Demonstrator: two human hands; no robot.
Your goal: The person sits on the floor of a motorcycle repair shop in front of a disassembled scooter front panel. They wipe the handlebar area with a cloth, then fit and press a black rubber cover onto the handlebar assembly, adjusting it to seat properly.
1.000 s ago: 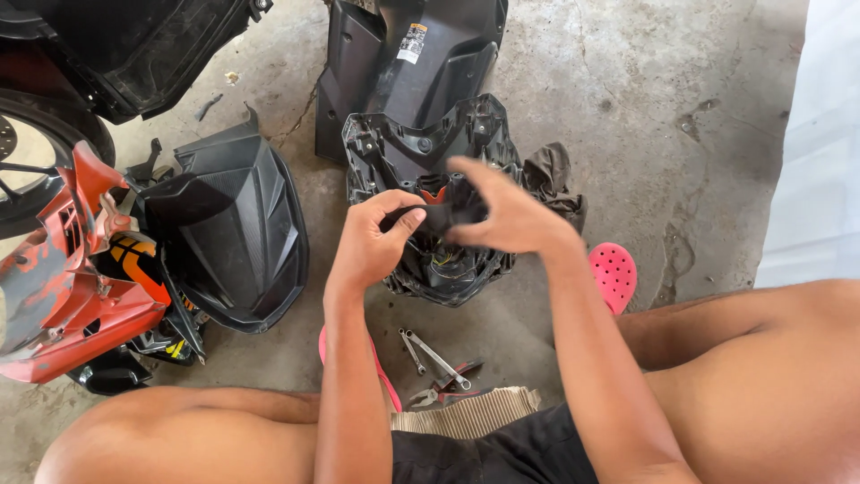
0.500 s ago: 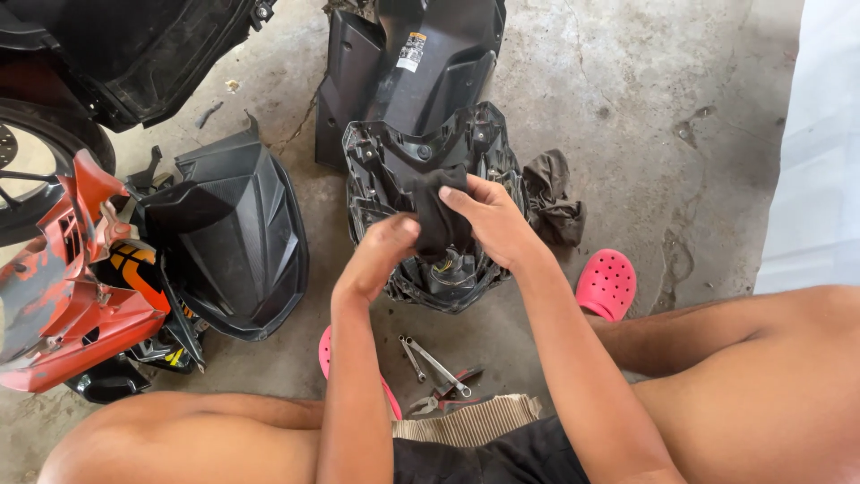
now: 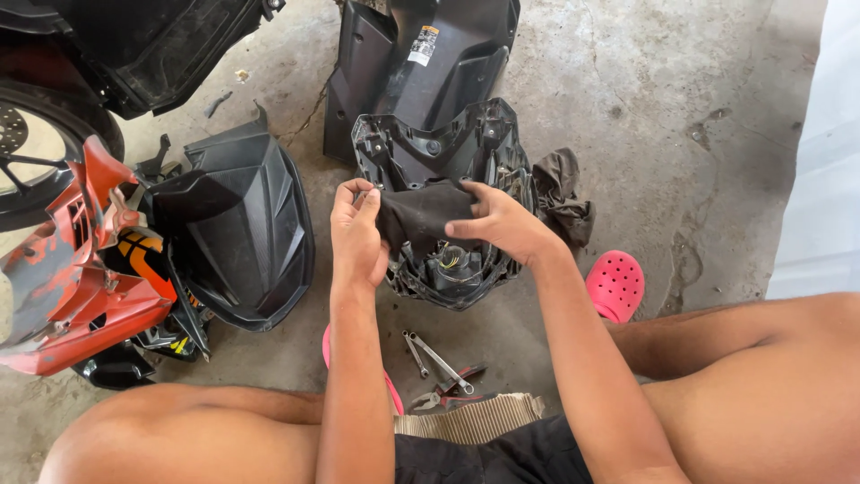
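A black headlight housing (image 3: 448, 148) lies on the concrete floor in front of me, its back facing up with a bulb socket (image 3: 452, 262) showing. Over it I hold a dark cloth (image 3: 421, 215) stretched between both hands. My left hand (image 3: 356, 235) pinches the cloth's left edge. On the cloth's right side my right hand (image 3: 502, 224) grips it with fingers curled over the top. Another dark rag (image 3: 560, 193) lies bunched against the housing's right side.
A black scooter panel (image 3: 237, 237) and red-orange fairing pieces (image 3: 81, 269) lie at left, beside a wheel (image 3: 36, 152). Another black body panel (image 3: 412, 54) stands behind the housing. Wrenches (image 3: 430, 358) and pliers rest near my legs. A pink clog (image 3: 616, 284) sits at right.
Both hands lowered from the housing's upper part and drew the dark cloth out between them. The left hand shifted from a loose fist to a pinch on the cloth's edge.
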